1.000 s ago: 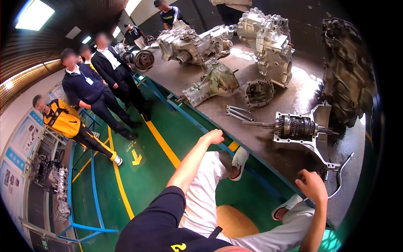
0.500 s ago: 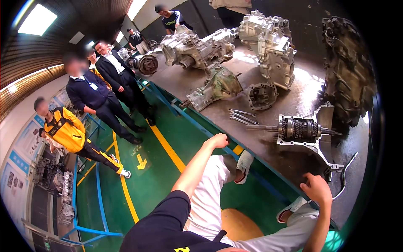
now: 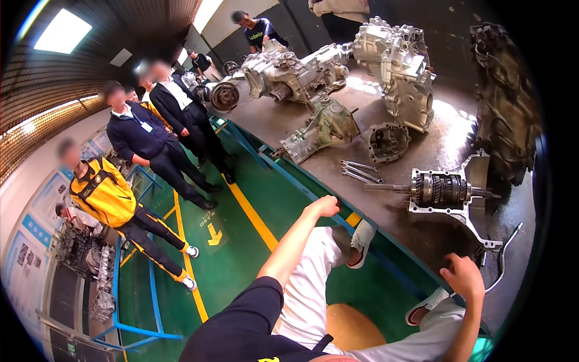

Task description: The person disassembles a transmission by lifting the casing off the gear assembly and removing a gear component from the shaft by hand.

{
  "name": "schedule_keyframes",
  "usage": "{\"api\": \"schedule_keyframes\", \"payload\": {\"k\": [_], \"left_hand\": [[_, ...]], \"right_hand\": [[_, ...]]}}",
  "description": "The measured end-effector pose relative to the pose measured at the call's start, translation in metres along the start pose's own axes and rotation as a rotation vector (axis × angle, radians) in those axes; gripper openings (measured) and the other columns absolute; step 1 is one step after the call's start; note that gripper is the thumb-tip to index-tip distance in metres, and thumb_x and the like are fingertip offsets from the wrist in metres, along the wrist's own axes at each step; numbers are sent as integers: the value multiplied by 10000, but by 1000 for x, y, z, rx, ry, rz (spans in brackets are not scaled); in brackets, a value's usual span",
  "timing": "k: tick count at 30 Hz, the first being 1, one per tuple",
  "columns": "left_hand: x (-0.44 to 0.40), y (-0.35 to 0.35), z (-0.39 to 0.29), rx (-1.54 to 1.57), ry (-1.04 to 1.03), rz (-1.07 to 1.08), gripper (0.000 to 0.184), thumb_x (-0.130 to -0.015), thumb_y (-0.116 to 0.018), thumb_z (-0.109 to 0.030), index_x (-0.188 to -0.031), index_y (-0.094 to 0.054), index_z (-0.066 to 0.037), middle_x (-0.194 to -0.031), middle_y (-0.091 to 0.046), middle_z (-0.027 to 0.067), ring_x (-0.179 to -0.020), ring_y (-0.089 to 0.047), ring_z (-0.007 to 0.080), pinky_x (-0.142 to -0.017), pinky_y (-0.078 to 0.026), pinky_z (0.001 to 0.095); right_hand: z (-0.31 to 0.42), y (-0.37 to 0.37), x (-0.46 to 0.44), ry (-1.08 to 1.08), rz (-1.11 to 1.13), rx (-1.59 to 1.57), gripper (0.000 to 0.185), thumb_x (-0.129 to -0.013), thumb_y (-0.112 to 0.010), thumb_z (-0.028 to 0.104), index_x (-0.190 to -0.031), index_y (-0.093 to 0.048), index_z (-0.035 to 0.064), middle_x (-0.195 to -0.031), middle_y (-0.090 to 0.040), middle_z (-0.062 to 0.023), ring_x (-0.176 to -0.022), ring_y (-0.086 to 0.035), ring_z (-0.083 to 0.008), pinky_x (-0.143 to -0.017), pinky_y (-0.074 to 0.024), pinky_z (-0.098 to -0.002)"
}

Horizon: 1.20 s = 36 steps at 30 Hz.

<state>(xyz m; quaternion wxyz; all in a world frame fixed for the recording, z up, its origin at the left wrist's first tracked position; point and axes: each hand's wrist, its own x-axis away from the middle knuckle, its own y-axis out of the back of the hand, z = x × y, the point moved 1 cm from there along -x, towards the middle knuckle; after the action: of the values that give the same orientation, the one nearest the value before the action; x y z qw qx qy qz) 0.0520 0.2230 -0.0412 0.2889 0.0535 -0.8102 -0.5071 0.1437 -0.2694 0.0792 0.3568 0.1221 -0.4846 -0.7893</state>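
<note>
My left hand (image 3: 325, 206) is at the table's front edge above my knee, its fingers curled in and nothing visible in them. Across the edge from it lie several metal wrenches (image 3: 362, 171). My right hand (image 3: 464, 276) is over the near edge on the right, fingers loosely bent with the thumb apart, and it holds nothing. Past that hand sits an opened gearbox half-housing (image 3: 467, 211) with a gear shaft (image 3: 443, 189) lying in it. A bent metal tube (image 3: 502, 256) lies just to the right of my right hand.
On the metal table (image 3: 404, 226) stand a greenish housing (image 3: 329, 127), an open cover (image 3: 387, 142), silver gearbox casings (image 3: 395, 75) and a large dark casting (image 3: 506, 102). Several people stand left of the table; a person in a yellow jacket (image 3: 105, 193) is nearest. Blue frames (image 3: 154, 289) stand left.
The view has turned a little left, so the whole scene sits further right and slightly lower. My hands keep about the same places by the table edge.
</note>
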Motion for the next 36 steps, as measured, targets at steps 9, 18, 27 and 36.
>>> {"api": "schedule_keyframes", "payload": {"k": [9, 18, 27, 36], "left_hand": [[-5, -5, 6, -55, -49, -55, 255, -847, -578, -184, -971, -705, -2, -874, -717, 176, -839, -694, 313, -789, -533, 399], [6, 4, -6, -18, -2, 2, 293, -826, -606, -198, -997, -699, 22, -1031, -682, 234, -967, -664, 368, -846, -530, 429], [2, 3, 0, -25, -15, -20, 308, -824, -602, -206, -993, -691, 36, -1014, -688, 229, -960, -667, 366, -846, -528, 427], [-2, -4, 6, -7, -42, -54, 272, -863, -581, -217, -959, -701, 8, -881, -714, 185, -847, -693, 323, -776, -533, 409]], "right_hand": [[-1, 0, 2, 30, -17, 8, 323, -753, -709, 189, -1010, -665, 1, -717, -657, -184, -721, -638, -370, -672, -503, -441], [3, 3, 3, -14, 27, -5, 335, -766, -705, 171, -1048, -648, -1, -762, -649, -172, -758, -610, -340, -707, -489, -423], [2, 3, 1, -5, 3, 29, 346, -767, -703, 199, -1044, -653, -3, -749, -667, -183, -744, -646, -371, -688, -508, -438], [2, 3, 1, -11, 27, 10, 349, -766, -708, 197, -1046, -658, -5, -748, -673, -182, -734, -651, -366, -687, -512, -431]]}}
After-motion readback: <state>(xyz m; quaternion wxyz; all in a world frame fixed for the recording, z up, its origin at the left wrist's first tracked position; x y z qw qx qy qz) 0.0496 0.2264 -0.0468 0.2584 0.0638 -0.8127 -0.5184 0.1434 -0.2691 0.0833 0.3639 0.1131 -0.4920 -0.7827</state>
